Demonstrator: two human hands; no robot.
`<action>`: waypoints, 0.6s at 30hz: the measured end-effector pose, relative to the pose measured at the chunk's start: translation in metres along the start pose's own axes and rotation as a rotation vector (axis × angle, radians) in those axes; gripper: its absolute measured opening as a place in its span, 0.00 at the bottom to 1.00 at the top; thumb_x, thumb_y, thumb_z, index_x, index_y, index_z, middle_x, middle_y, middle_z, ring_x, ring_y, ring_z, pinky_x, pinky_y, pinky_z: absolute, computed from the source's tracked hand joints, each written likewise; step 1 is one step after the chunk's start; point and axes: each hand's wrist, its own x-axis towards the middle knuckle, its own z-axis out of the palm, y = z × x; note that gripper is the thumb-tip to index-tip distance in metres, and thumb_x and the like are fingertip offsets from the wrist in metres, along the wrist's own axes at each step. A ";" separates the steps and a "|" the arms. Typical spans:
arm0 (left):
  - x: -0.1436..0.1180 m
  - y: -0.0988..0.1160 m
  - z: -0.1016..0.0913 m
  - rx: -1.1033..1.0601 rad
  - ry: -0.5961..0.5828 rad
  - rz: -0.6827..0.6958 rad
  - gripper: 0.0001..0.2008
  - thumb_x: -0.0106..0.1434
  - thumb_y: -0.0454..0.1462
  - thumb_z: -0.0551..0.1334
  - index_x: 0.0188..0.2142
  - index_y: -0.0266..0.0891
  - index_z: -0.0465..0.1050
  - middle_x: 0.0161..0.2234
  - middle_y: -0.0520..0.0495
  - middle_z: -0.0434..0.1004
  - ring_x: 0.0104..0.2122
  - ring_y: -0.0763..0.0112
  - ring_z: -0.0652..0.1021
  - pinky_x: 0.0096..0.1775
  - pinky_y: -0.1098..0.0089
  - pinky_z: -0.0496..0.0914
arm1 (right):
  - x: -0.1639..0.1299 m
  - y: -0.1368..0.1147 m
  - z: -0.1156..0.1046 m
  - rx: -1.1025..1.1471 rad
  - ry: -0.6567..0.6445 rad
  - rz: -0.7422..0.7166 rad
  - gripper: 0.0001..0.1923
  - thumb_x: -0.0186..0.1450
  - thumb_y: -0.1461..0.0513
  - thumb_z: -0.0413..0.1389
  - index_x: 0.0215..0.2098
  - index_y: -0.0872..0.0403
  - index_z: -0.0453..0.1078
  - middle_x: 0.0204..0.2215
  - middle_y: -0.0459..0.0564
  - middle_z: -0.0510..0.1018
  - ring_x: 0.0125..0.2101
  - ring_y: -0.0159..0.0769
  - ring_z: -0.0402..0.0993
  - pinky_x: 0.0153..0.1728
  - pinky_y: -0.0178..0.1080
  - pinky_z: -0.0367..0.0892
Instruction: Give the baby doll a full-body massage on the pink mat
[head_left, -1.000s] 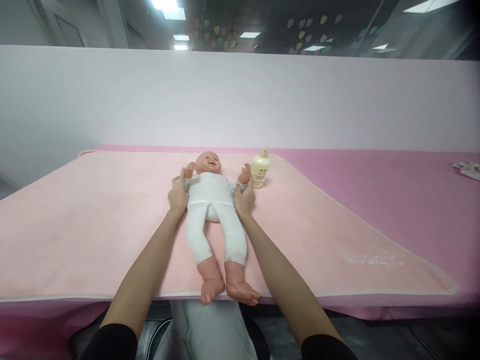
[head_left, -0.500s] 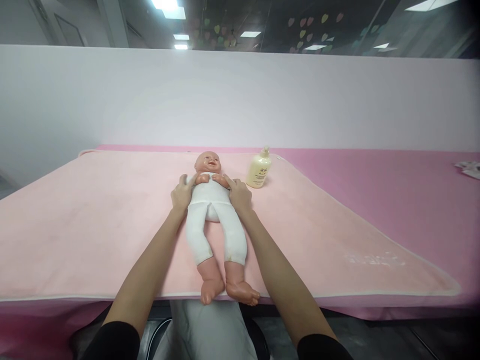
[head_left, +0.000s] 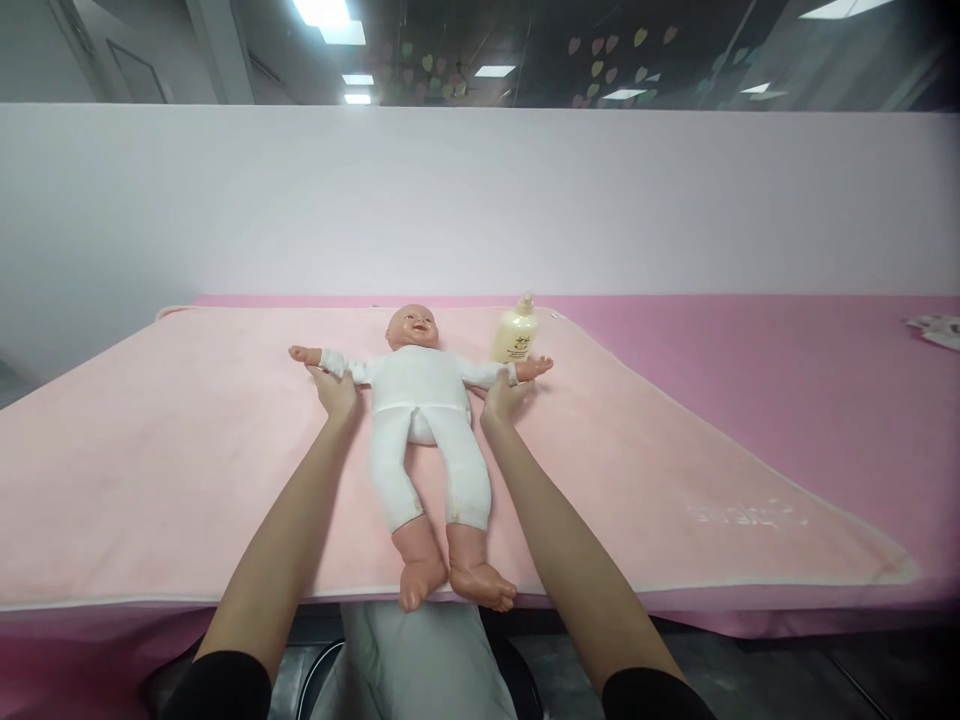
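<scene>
**Spreading the doll's arms wide on the pink mat**

Holding both of the doll's arms out to the sides is the step in hand, and doing it well seems to call for even, light support from underneath. The doll [head_left: 420, 400] lies on its back along the middle of the pink mat [head_left: 150, 450], head toward the far wall, feet at the near edge of the desk [head_left: 787, 350]. The left hand [head_left: 334, 390] cups the doll's outstretched arm from below, fingers loosely curled about the sleeve near the wrist; the right hand [head_left: 504, 395] does the same on the other side, palm up under the forearm. Neither grip looks tight (more a cradle than a clamp).

My judgement: keep both arms level with the shoulders and move them together, so the body stays flat and centred. Mind the lotion bottle [head_left: 514, 335], which stands upright just beside the doll's right-side hand; a wider sweep could knock it.
</scene>
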 end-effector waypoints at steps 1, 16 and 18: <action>-0.001 0.000 0.000 -0.002 0.020 -0.010 0.40 0.62 0.34 0.54 0.67 0.42 0.31 0.55 0.38 0.65 0.52 0.60 0.71 0.51 0.59 0.68 | -0.001 -0.001 0.000 -0.025 -0.014 -0.056 0.34 0.63 0.60 0.46 0.66 0.60 0.43 0.59 0.60 0.62 0.54 0.38 0.65 0.51 0.38 0.64; -0.017 0.020 0.000 0.492 -0.197 0.385 0.30 0.65 0.34 0.51 0.64 0.61 0.50 0.55 0.44 0.62 0.33 0.68 0.77 0.36 0.66 0.71 | -0.019 -0.012 -0.007 -0.442 -0.427 -0.516 0.30 0.63 0.65 0.45 0.64 0.47 0.54 0.49 0.52 0.70 0.47 0.39 0.67 0.45 0.38 0.65; -0.011 0.013 -0.001 0.344 -0.128 0.259 0.34 0.62 0.33 0.53 0.65 0.56 0.46 0.53 0.43 0.65 0.38 0.65 0.77 0.40 0.65 0.71 | -0.014 -0.008 -0.004 -0.244 -0.263 -0.339 0.31 0.64 0.62 0.44 0.65 0.53 0.47 0.53 0.56 0.68 0.49 0.38 0.67 0.47 0.39 0.65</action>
